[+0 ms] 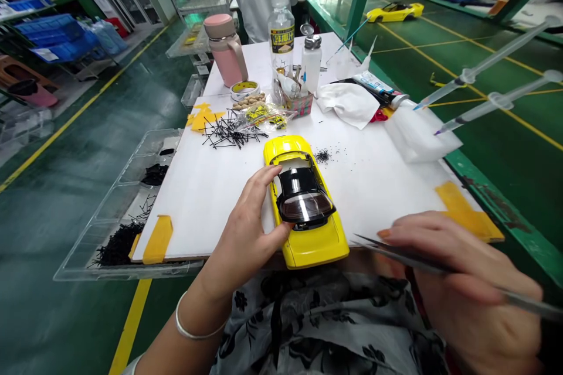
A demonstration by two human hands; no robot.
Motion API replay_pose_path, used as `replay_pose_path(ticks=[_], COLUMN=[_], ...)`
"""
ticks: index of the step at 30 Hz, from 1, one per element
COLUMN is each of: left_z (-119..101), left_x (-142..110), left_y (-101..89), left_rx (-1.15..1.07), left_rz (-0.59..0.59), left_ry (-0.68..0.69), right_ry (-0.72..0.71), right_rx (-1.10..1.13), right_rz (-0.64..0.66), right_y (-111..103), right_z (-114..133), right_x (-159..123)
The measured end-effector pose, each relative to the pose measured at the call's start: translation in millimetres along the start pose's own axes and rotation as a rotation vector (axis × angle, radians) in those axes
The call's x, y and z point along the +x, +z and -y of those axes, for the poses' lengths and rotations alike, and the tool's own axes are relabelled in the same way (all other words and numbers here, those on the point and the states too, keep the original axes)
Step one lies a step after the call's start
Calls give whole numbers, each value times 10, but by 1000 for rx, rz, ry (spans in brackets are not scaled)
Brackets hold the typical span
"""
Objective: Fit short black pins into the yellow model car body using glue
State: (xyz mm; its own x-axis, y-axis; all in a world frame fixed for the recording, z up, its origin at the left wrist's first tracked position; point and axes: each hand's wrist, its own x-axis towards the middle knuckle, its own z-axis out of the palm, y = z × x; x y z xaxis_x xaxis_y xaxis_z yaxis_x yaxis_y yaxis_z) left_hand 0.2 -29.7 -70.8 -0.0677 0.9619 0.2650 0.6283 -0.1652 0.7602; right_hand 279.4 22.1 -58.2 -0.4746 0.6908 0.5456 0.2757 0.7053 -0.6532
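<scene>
A yellow model car body with a black roof and dark window lies lengthwise at the table's near edge. My left hand is closed around its left side, thumb near the rear window and fingers by the roof. Off to the right of the car, my right hand grips a pair of dark metal tweezers, their tips pointing left toward the car's end. That hand is slightly blurred, and I see nothing between the tips. A scatter of tiny black parts lies just right of the car.
Thin black rods and a bag of small yellow parts lie beyond the car. A pink mug and plastic bottle stand behind. Two syringes stick into white foam. A clear tray sits left.
</scene>
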Motion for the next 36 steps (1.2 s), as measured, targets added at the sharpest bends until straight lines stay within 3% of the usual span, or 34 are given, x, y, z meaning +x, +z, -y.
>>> replay_pose_path(ticks=[4, 10, 18, 30, 36], left_z=[18, 11, 24, 27, 11], left_x=[1, 2, -14, -21, -25], left_y=[77, 126, 131, 144, 149], left_rx=[-76, -111, -135, -152, -185], left_rz=[-19, -43, -52, -56, -56], left_ry=[-59, -79, -86, -83, -123], right_ry=[-89, -271, -346, -319, -172], right_rx=[-44, -171, -154, -162, -40], right_rz=[104, 82, 44, 22, 51], right_y=[124, 234, 307, 341, 225], right_z=[95, 4, -39, -35, -2], right_x=[11, 2, -35, -29, -15])
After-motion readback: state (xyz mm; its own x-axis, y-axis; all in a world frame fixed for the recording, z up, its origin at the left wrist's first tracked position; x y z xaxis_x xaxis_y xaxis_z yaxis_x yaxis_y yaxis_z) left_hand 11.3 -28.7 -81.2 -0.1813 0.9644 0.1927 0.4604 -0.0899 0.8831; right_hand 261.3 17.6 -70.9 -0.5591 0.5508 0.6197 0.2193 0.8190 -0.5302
